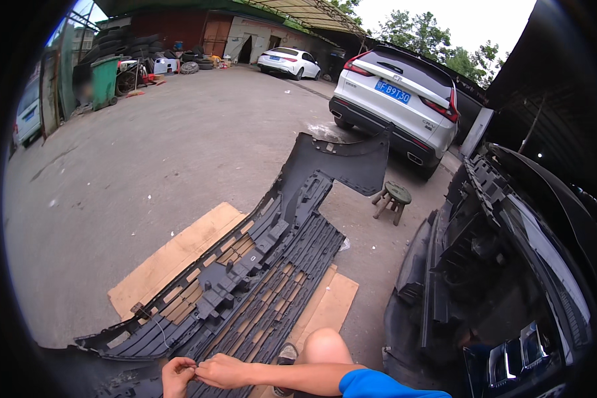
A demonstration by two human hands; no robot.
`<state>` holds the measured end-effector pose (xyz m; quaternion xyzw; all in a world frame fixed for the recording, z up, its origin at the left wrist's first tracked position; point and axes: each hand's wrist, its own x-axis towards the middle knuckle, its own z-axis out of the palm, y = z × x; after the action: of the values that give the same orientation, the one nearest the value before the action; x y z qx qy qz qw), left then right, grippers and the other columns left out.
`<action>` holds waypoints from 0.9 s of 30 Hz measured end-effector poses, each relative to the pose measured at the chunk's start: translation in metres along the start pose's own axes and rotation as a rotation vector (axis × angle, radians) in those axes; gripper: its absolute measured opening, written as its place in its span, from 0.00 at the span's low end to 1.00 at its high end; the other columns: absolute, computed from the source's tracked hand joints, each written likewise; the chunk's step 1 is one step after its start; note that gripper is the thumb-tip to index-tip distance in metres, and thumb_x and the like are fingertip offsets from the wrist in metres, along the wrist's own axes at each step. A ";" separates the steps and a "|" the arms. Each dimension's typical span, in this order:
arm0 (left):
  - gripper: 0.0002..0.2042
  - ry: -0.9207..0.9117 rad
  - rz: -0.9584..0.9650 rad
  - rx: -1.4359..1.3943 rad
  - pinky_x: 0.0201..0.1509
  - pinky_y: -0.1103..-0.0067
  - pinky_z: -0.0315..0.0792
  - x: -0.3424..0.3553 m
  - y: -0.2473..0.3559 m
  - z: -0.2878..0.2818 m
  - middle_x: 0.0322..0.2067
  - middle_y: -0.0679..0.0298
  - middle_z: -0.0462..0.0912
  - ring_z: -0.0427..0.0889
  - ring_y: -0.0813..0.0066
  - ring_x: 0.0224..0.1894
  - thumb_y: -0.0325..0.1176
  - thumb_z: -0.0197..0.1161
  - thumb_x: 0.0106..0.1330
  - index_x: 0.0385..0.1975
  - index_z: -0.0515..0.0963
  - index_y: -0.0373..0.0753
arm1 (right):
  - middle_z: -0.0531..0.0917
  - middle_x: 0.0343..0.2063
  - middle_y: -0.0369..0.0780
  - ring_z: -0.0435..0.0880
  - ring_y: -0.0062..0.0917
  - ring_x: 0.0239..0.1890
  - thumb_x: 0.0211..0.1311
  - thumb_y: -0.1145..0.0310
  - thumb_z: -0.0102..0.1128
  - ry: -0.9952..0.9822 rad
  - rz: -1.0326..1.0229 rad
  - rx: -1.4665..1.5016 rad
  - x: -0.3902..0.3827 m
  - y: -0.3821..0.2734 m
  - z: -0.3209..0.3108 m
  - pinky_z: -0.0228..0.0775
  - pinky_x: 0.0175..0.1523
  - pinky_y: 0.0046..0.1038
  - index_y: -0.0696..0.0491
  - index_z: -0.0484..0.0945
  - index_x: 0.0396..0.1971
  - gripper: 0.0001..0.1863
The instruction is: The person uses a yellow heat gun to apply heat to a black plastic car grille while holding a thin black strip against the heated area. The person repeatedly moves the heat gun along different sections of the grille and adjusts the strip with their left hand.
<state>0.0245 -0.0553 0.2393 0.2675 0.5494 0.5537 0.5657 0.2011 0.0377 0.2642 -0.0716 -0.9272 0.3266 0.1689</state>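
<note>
A large black car bumper [282,225] with a slatted grille [272,292] lies with its ribbed, clip-lined side up before me. Above its near end, my left hand [177,377] and my right hand [222,371] meet, fingertips pinched together. Whatever sits between the fingers is too small to make out. Close to the hands, a thin pale wire [162,331] curves over the bumper. A small brownish part [139,310] rests on the bumper's left edge.
Flattened cardboard [159,265] lies under the bumper. A small round stool [397,194] stands beyond it, near a parked white SUV [395,99]. At right is a dark car front [497,265] with its parts exposed. Farther back are a white sedan [290,63] and a green bin [104,83].
</note>
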 end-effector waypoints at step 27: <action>0.10 -0.026 0.011 0.041 0.24 0.87 0.62 0.025 -0.025 0.009 0.28 0.69 0.81 0.70 0.86 0.22 0.29 0.65 0.64 0.42 0.81 0.34 | 0.78 0.24 0.47 0.80 0.45 0.28 0.62 0.70 0.56 0.132 0.012 0.009 -0.008 0.008 -0.019 0.71 0.31 0.41 0.60 0.72 0.27 0.09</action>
<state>0.0352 -0.0352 0.2108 0.2895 0.5518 0.5419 0.5640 0.2156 0.0530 0.2713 -0.0979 -0.9121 0.3263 0.2279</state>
